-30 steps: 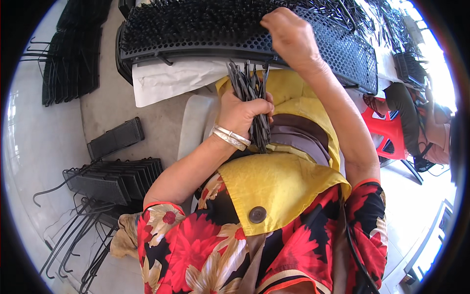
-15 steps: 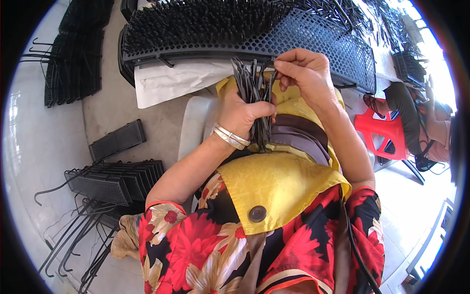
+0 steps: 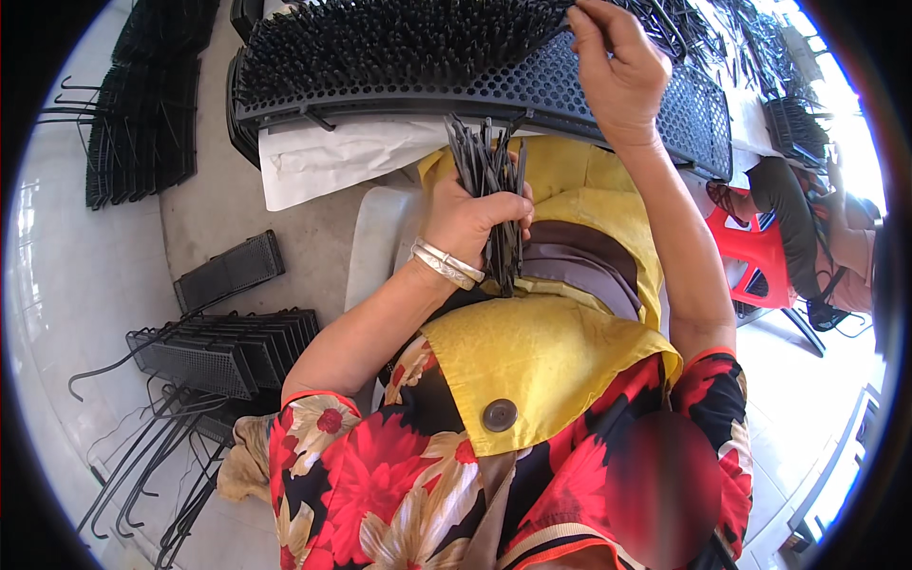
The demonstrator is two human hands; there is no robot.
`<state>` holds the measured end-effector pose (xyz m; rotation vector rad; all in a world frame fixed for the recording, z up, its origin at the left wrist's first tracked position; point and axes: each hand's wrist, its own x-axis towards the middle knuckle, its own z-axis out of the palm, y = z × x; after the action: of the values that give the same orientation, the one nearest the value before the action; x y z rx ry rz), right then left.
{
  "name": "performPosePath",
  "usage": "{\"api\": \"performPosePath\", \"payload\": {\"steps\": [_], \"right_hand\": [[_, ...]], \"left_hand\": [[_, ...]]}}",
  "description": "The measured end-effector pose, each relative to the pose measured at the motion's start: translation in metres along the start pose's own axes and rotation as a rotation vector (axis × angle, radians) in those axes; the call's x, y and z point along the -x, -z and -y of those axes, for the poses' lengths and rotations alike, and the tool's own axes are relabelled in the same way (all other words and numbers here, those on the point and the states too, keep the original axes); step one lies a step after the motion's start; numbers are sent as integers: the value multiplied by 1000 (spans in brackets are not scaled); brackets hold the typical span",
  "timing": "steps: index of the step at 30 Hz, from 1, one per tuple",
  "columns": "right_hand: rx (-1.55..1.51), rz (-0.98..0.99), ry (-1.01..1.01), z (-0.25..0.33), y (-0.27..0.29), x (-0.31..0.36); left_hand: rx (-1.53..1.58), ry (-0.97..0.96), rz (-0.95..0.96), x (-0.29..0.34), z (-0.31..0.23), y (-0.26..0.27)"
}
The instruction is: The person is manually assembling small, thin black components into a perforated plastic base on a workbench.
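My left hand [image 3: 475,217] is wrapped round an upright bundle of thin black sticks [image 3: 489,157], held over my lap. Their uneven tips spread apart above my thumb. My right hand [image 3: 622,76] is raised over a long black perforated rack [image 3: 518,90], thumb and forefinger pinched on a single thin black stick [image 3: 553,38] that leans down to the left toward the holes. Many similar black sticks [image 3: 380,47] stand packed close together in the left and middle part of the rack. To the right of them, the holes show bare.
White paper [image 3: 351,152] lies under the rack's near edge. Loose black sticks are heaped beyond it at the far right. Stacked black racks with long hooks [image 3: 228,351] lie at my left. A person sits near a red stool [image 3: 760,261] on the right.
My right hand has moved from the tips of the bundle up and away to the rack, carrying a stick. My left hand stays in place round the bundle.
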<state>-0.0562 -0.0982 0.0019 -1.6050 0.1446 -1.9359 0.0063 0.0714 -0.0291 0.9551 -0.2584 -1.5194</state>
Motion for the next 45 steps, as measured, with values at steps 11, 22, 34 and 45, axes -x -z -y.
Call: {"api": "performPosePath", "payload": {"steps": [11, 22, 34, 45], "right_hand": [[827, 815, 1, 12, 9, -6], [752, 840, -72, 7, 14, 10], [165, 581, -1270, 75, 26, 37], [143, 412, -1239, 74, 35, 28]], "left_hand": [[-4, 1, -10, 1, -2, 0], [-7, 13, -25, 0, 0, -2], [-88, -65, -26, -4, 3, 2], [-11, -37, -52, -2, 0, -1]]}}
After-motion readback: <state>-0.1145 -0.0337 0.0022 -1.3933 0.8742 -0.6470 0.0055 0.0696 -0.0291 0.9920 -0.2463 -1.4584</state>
